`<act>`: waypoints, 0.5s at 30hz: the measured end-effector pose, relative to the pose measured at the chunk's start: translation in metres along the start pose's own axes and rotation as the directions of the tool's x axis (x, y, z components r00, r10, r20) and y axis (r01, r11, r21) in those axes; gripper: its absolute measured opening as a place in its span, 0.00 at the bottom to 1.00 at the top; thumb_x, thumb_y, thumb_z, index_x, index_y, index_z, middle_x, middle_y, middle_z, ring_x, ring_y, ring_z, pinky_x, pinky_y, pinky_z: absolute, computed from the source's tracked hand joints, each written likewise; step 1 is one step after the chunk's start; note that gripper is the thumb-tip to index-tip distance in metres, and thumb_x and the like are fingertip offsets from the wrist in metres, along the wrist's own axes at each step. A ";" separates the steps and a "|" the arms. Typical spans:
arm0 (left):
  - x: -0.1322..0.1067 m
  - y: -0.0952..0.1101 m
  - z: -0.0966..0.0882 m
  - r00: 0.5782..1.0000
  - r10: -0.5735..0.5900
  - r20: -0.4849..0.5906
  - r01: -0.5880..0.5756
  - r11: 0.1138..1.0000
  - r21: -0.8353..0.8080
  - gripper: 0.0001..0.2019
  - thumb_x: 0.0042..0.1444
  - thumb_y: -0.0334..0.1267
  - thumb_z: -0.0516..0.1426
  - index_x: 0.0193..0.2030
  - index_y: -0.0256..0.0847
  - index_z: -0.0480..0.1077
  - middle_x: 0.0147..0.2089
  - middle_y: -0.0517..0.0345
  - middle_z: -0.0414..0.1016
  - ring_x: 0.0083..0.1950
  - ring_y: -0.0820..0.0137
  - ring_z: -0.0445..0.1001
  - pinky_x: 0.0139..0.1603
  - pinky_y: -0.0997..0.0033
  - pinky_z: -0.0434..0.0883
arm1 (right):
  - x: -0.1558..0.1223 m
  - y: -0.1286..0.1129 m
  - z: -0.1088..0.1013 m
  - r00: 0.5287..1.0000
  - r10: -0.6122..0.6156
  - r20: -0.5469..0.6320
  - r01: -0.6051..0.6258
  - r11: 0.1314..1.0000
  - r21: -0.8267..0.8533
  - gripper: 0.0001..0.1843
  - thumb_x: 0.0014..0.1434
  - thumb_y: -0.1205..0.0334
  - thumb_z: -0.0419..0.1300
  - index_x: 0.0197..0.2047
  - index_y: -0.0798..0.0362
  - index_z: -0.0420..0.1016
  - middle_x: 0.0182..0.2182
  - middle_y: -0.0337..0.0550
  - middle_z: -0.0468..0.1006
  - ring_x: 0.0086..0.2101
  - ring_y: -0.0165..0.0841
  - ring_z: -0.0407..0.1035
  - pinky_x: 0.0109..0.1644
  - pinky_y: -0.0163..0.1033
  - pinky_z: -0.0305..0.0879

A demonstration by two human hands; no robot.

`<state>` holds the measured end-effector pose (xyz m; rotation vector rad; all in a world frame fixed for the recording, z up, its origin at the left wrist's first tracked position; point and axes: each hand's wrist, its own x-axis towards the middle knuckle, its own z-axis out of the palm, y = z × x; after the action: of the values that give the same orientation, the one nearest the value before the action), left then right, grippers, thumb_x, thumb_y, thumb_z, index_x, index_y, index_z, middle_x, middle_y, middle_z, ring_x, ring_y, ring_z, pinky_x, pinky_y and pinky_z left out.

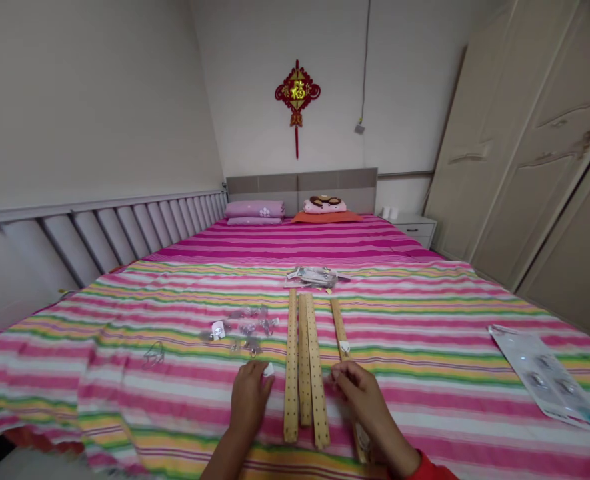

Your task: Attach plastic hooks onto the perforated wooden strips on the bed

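wooden strips (302, 360) lie mid-bed (425, 313) | left hand (249, 399) just left of them | right hand (362, 397) right, over single strip (339, 327) | clips (247, 327) left | wrappers (315, 276) behind strips | package (549, 380) far right | pillows (255, 209) at far end

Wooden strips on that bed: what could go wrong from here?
1. The small clear clips lie loose on the busy striped sheet; they could easily get lost in a fold.
2. The white piece at the fingertips of the left hand is tiny and might slip.
3. That soft surface gives poor support, so the single strip under the right hand may shift when pressed.
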<state>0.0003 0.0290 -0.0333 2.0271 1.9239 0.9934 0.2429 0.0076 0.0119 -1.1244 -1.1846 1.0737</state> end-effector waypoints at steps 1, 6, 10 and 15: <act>0.001 0.001 0.000 1.000 -0.001 0.013 0.001 1.000 -0.003 0.13 0.53 0.38 0.53 0.43 0.42 0.74 0.42 0.51 0.76 0.46 0.59 0.71 0.48 0.60 0.68 | -0.002 0.000 0.001 1.000 0.011 0.006 -0.011 1.000 0.000 0.16 0.43 0.48 0.65 0.20 0.52 0.73 0.17 0.37 0.70 0.22 0.32 0.63 0.27 0.36 0.59; 0.006 -0.004 -0.001 0.999 -0.048 -0.009 0.046 0.988 -0.145 0.14 0.55 0.42 0.51 0.40 0.40 0.74 0.40 0.50 0.77 0.44 0.60 0.73 0.47 0.61 0.69 | -0.010 0.000 -0.001 0.999 0.042 0.014 -0.042 0.999 -0.017 0.16 0.44 0.47 0.64 0.21 0.52 0.73 0.16 0.36 0.68 0.20 0.30 0.61 0.24 0.35 0.57; 0.009 -0.009 -0.003 0.972 -0.232 -0.046 0.195 0.896 -0.399 0.14 0.50 0.46 0.55 0.35 0.39 0.74 0.36 0.51 0.78 0.40 0.61 0.75 0.43 0.63 0.71 | -0.013 -0.006 0.001 0.997 0.074 0.038 -0.074 0.997 0.003 0.16 0.44 0.47 0.63 0.21 0.52 0.71 0.16 0.36 0.68 0.19 0.30 0.61 0.23 0.34 0.56; 0.012 0.002 -0.006 0.836 -0.510 0.204 0.436 0.391 -0.811 0.10 0.41 0.39 0.64 0.30 0.37 0.74 0.29 0.56 0.78 0.30 0.71 0.74 0.33 0.74 0.72 | -0.015 -0.009 0.011 0.993 0.059 0.105 -0.056 0.998 -0.032 0.15 0.47 0.49 0.61 0.24 0.52 0.72 0.18 0.37 0.70 0.21 0.31 0.63 0.24 0.34 0.57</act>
<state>-0.0021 0.0381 -0.0229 0.8089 1.4175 1.4378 0.2312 -0.0072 0.0189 -1.1416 -1.2604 1.1756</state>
